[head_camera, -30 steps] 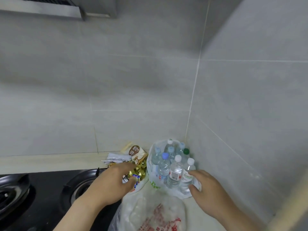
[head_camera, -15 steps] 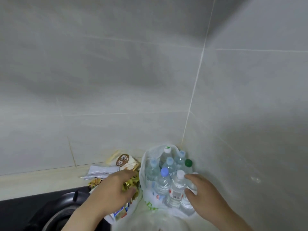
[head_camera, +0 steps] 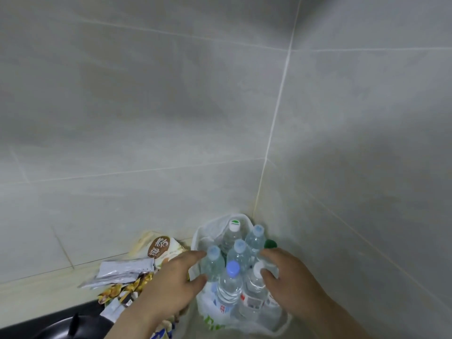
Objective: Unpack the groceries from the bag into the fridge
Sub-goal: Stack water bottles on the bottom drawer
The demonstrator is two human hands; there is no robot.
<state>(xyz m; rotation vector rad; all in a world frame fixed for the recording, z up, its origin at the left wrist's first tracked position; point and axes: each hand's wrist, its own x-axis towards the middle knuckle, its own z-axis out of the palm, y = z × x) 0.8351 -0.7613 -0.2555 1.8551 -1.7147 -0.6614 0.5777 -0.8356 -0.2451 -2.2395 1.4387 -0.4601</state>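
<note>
Bottles [head_camera: 230,285] in bag [head_camera: 208,232] sit between hands: left hand [head_camera: 171,282] spread, right hand [head_camera: 291,280] pinching white-capped bottle [head_camera: 253,288].

A home kitchen: grey tiled walls [head_camera: 171,118] meet above a counter [head_camera: 36,289] beside a black gas hob [head_camera: 49,326].

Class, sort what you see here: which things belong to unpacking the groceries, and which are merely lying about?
Job in hand: plastic bag; water bottles standing in it; snack packets beside it; left hand and right hand at the bottles.

Lying about: black hob; tiled wall.
</note>
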